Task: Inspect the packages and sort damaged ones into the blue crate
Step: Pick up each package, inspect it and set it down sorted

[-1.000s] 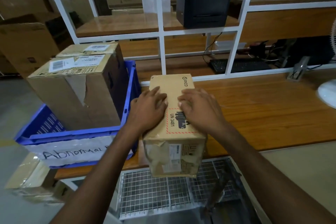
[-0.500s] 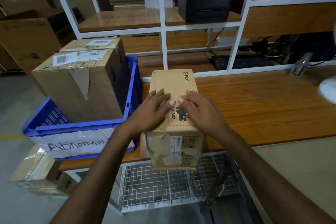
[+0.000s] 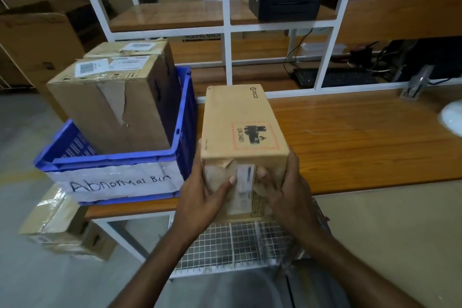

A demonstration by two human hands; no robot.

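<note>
At the left end of the wooden bench (image 3: 362,137) stands the blue crate (image 3: 110,159), with a paper label "Abnormal Bin" on its near wall. Inside it a torn cardboard box (image 3: 112,110) is in front and a second box (image 3: 130,49) is behind it. Just beside the crate's right wall, at the near edge of the bench, is the PICO carton (image 3: 240,122), with its near end reaching over this edge. The left hand (image 3: 202,197) grips the left side of this end, and its thumb lies across the end face. The right hand (image 3: 290,192) grips the right side in the same way. The end face (image 3: 225,175) looks torn and crumpled, so I judge this package as damaged. The carton seems stiff on its long walls, weak at the torn end, and probably not heavy. It is better to hold it by both long sides and support it from below, not to press the thumbs into the torn face. A red-bordered label on top suggests careful handling.
</note>
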